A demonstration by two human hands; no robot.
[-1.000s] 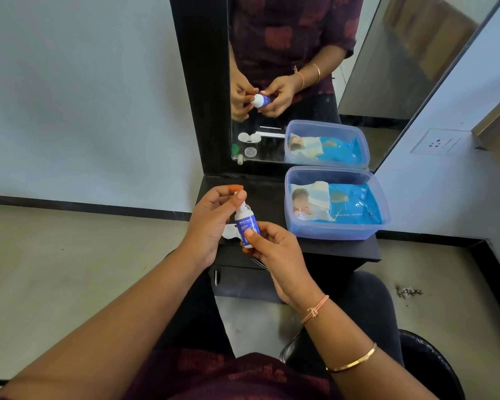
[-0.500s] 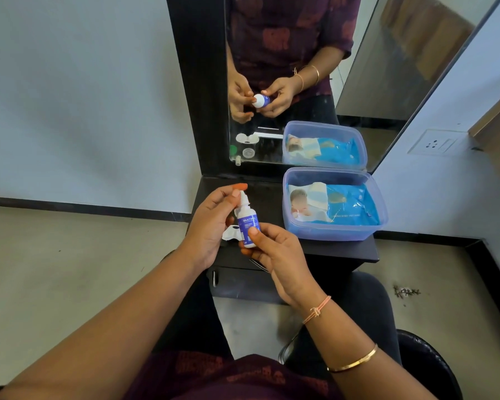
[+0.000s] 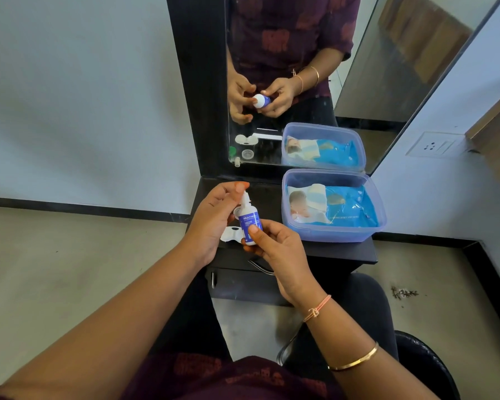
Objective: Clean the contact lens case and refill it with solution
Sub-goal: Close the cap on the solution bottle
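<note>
Pale floor (image 3: 70, 269) and a black chair seat (image 3: 367, 307) lie nearest, under the arms. Over the black desk's (image 3: 341, 251) front-left corner, the right hand (image 3: 274, 249) grips the solution bottle (image 3: 250, 225) nearly upright, thumb across its blue label. The left hand (image 3: 211, 223) pinches the white nozzle end (cap on or off, I cannot tell). The white contact lens case (image 3: 230, 233) lies at that corner, mostly hidden behind hands and bottle. A blue plastic box (image 3: 332, 235) holding a wipes pack (image 3: 338, 207) fills the desk's right side. At the back edge stands a mirror (image 3: 387, 82).
</note>
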